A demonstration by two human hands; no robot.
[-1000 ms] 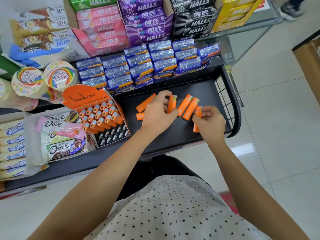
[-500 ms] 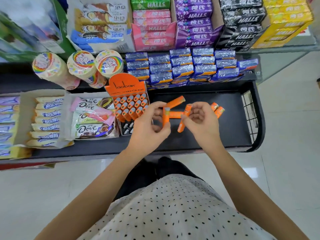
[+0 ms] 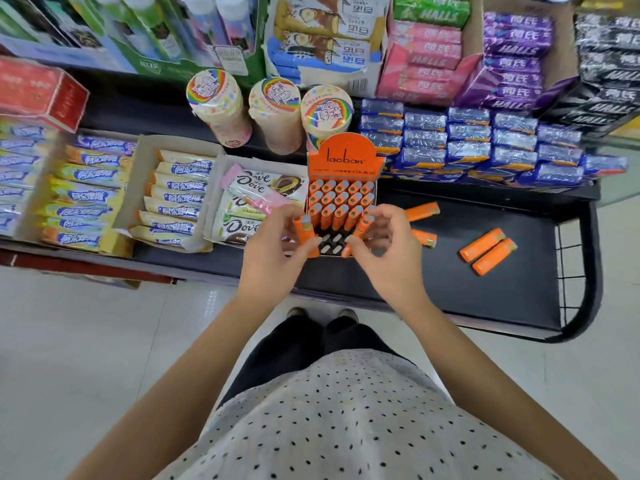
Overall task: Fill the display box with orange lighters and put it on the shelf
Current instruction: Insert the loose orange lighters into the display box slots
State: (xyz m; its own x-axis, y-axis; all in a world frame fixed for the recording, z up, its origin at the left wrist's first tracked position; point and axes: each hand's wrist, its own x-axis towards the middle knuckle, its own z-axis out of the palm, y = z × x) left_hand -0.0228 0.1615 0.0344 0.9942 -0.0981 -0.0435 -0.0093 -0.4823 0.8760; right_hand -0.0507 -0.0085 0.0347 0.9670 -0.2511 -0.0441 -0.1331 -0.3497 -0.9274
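Note:
The orange "laoban" display box (image 3: 346, 157) stands on the black shelf (image 3: 485, 299), its back rows full of upright orange lighters and its front slots showing dark and bare. My left hand (image 3: 273, 258) holds one orange lighter (image 3: 305, 230) upright at the box's front left corner. My right hand (image 3: 388, 251) pinches another orange lighter (image 3: 360, 230) over the front right slots. Several loose orange lighters lie on the shelf to the right, two of them side by side (image 3: 488, 249), and two (image 3: 420, 212) just behind my right hand.
Dove chocolate packs (image 3: 256, 199) sit in a tray left of the box. Candy tubs (image 3: 277, 112) and blue wrapped packs (image 3: 485, 143) stand behind it, Halls boxes (image 3: 505, 60) further back. A wire rail (image 3: 575, 271) closes the shelf's right end.
Both hands have moved left from the loose pile to the display box, each carrying a lighter. The camera view has shifted left with them.

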